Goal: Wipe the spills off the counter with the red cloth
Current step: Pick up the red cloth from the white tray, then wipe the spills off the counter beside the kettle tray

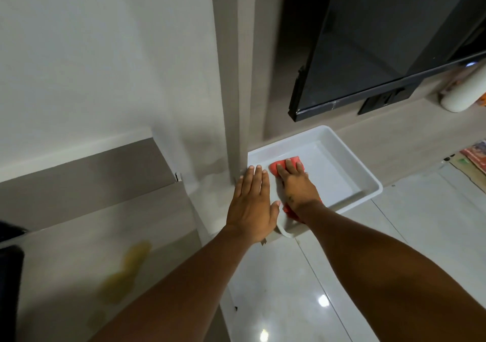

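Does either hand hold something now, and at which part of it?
Nothing is gripped. The right hand presses flat fingers on the red cloth in the white rectangular tray; the left hand lies flat, empty.

No legible text; printed packets (474,158) at right edge too blurred.

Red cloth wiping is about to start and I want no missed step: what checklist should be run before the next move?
1. Red cloth under the right hand: ok.
2. Cloth out of the white tray: not ok, mostly inside.
3. Yellow spill on the counter wiped: not ok.
4. Left hand free: ok, flat, holding nothing.
5. Cloth damp: cannot tell.
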Motion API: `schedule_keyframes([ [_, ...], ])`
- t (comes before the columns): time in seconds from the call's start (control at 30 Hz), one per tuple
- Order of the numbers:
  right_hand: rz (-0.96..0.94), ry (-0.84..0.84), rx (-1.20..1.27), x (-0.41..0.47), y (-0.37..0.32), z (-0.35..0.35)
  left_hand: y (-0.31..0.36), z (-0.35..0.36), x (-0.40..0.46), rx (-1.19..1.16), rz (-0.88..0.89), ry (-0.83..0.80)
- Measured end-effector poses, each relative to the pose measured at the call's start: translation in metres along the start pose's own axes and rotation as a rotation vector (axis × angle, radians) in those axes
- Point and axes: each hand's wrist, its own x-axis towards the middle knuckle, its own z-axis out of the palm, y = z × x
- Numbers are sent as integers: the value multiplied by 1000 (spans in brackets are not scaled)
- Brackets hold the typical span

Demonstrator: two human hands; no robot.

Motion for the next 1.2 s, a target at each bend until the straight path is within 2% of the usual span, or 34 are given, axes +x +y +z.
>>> schedule_keyframes([
  [0.13,49,77,125,-6,-2,-27,-8,-20,-7,28,23,4],
  [0.3,3,191,59,-29,-34,-63,-16,-45,-34,38,61,43],
  [0.43,-99,234,67,-81,-83,-69,-29,-66,-80,68,20,62],
  [0.63,-198,183,59,-175,-159,-33,-66,-80,-188,100,-75,30],
  [0.73,-194,140,184,-221,-200,-6,-90,-73,-262,61,-152,7],
  [0.87,-73,48,390,-277,-243,28,-127,-50,-357,-52,-295,33],
  [1.07,83,-20,432,-337,-256,71,-165,-10,-450,-39,-412,-33],
  [1.2,44,89,285,-350,-251,90,-167,2,-462,-45,-425,-27],
])
